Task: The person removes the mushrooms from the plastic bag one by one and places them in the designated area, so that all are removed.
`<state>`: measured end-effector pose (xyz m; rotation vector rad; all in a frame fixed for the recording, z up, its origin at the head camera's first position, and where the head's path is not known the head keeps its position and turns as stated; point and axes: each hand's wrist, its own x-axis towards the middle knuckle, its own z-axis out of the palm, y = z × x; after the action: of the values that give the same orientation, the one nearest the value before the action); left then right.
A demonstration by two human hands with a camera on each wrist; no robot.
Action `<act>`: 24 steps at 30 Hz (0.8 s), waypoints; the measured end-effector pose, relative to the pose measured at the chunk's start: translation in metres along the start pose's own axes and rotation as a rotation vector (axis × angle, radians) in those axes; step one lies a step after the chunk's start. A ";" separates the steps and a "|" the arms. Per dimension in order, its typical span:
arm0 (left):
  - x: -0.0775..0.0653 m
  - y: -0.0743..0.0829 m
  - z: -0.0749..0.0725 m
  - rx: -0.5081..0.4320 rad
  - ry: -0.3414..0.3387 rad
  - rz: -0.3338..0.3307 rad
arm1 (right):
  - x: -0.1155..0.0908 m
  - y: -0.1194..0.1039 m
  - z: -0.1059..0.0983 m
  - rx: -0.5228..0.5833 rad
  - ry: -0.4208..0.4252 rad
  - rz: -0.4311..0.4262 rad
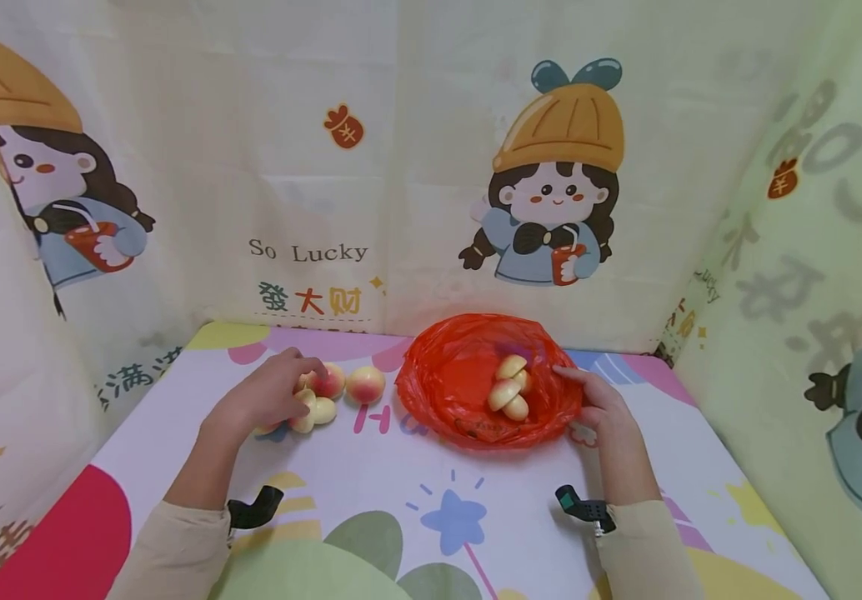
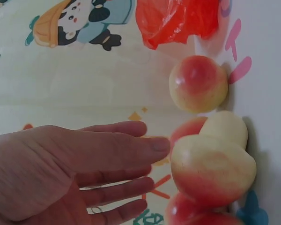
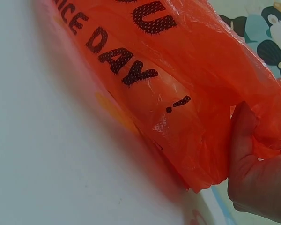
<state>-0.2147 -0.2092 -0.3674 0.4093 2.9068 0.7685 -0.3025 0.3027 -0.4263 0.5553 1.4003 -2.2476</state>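
Observation:
My left hand reaches over a cluster of peaches and pale pieces on the table. Its fingers look extended in the left wrist view, with the thumb tip close to a pale, red-blushed peach. Behind that lies a cream rounded piece, likely part of a mushroom. Another peach sits apart, between the cluster and a red plastic bag. Cream mushrooms lie inside the open bag. My right hand holds the bag's right rim, thumb outside; its other fingers are mostly hidden in the right wrist view.
A printed cloth covers the table, and patterned curtains hang behind and at both sides. Black wrist cameras are strapped to both forearms.

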 end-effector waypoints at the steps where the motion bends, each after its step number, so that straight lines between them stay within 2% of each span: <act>1: 0.000 0.002 0.001 0.003 0.015 0.015 | 0.000 0.000 0.000 -0.001 -0.009 -0.001; 5: 0.006 0.013 0.006 0.000 0.077 0.087 | -0.001 0.002 0.001 -0.006 -0.032 -0.011; 8: 0.015 0.027 0.012 -0.028 0.083 0.162 | -0.001 0.002 0.001 -0.011 -0.040 -0.016; 13: 0.040 0.057 0.022 -0.109 0.012 0.232 | -0.001 0.002 0.001 -0.003 -0.013 -0.017; 19: 0.070 0.086 0.035 -0.083 -0.040 0.319 | 0.000 0.001 0.000 -0.005 0.001 -0.024; 24: 0.091 0.103 0.045 -0.073 -0.064 0.387 | 0.001 0.001 -0.001 -0.001 0.006 -0.022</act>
<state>-0.2705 -0.0764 -0.3585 0.9878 2.7609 0.8849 -0.3027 0.3027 -0.4282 0.5488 1.4165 -2.2646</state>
